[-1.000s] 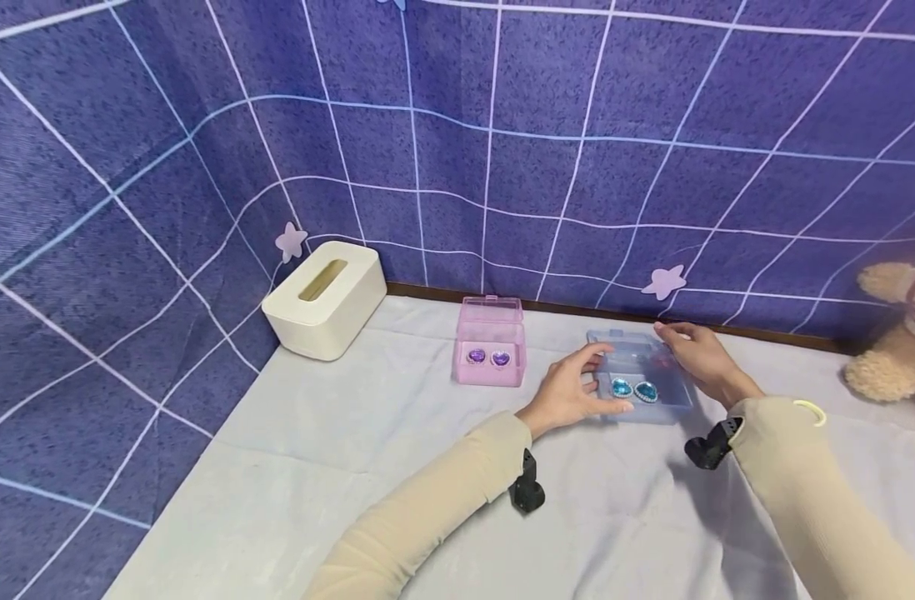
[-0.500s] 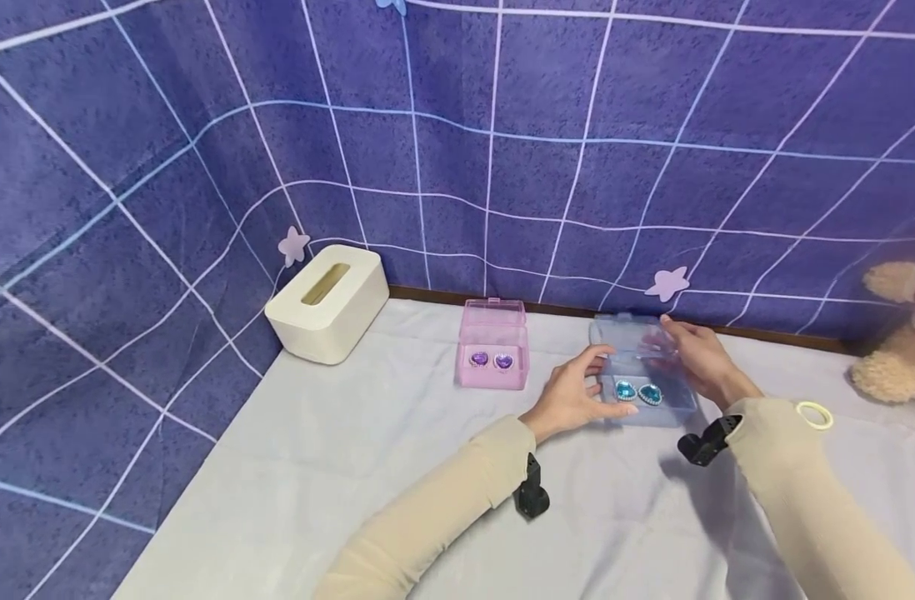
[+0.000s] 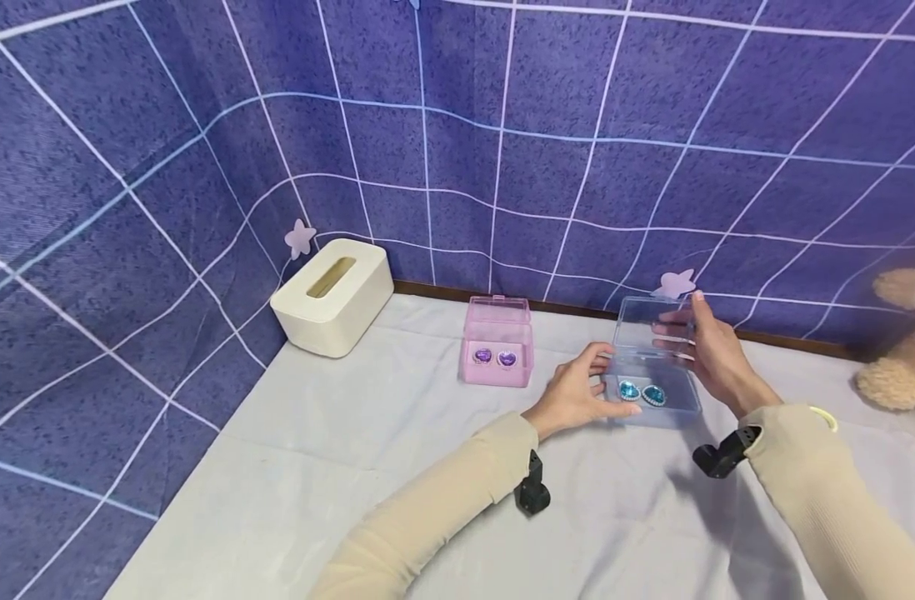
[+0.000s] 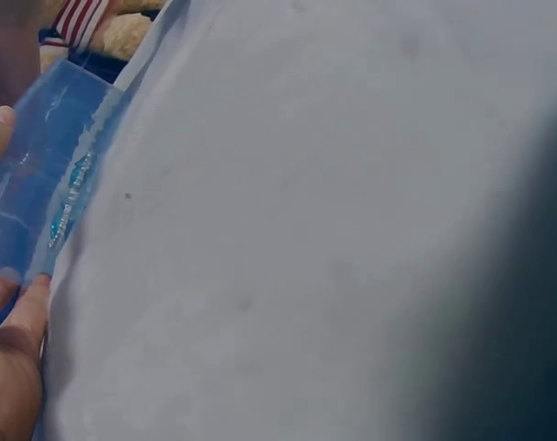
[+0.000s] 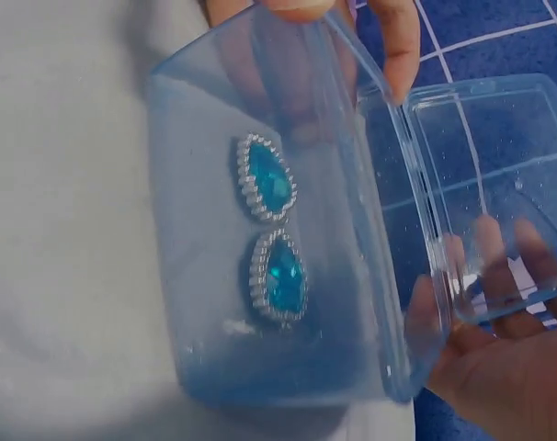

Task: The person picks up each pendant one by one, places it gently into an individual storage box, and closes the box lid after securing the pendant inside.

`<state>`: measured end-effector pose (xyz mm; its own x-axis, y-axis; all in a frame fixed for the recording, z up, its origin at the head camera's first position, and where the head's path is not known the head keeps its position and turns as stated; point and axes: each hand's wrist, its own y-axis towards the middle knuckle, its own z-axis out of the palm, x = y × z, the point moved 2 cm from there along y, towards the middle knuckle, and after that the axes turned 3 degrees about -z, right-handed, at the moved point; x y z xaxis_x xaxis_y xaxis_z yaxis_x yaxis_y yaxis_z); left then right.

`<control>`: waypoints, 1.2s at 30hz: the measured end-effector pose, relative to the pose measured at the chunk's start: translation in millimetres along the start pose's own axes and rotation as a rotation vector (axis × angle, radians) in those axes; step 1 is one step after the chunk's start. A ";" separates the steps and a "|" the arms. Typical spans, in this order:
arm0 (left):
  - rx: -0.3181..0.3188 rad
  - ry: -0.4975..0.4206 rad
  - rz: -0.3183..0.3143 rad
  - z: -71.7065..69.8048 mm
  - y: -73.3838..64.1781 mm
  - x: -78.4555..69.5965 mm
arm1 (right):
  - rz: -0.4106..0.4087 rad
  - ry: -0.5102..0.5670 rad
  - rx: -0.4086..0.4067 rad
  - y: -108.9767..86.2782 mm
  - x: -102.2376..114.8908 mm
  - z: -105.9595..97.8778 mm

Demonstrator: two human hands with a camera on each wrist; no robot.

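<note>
A clear blue plastic box stands on the table with its hinged lid raised at the back. Inside lie two teal drop-shaped gems edged in small silvery beads, side by side. My left hand grips the box's left side, thumb at the front and fingers toward the back. At the right, my right hand has its fingers laid straight behind the lid, showing through the plastic, with the thumb pointing up by the lid's edge. In the right wrist view the right hand touches the lid from behind.
An open pink box with two purple heart-like gems stands left of the blue one. Farther left is a cream tissue box. A teddy bear sits at the far right. A purple gridded cloth hangs behind the table.
The blue lid has swung up from leaning back to nearly upright. My right hand has moved from the lid's right edge to behind it. The left hand keeps its grip.
</note>
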<state>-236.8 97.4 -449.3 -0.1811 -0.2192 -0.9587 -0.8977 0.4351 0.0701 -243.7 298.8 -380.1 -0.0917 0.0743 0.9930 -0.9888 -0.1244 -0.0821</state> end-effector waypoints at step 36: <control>0.004 0.110 0.076 0.6 -1.4 -1.8 | -0.240 -0.457 0.234 -52.4 -39.9 -28.7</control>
<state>-235.0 97.7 -447.8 -0.2915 -0.2796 -0.9148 -0.8783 0.4572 0.1401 -191.7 330.8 -417.8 0.2444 -0.3017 0.9216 -0.9184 -0.3770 0.1202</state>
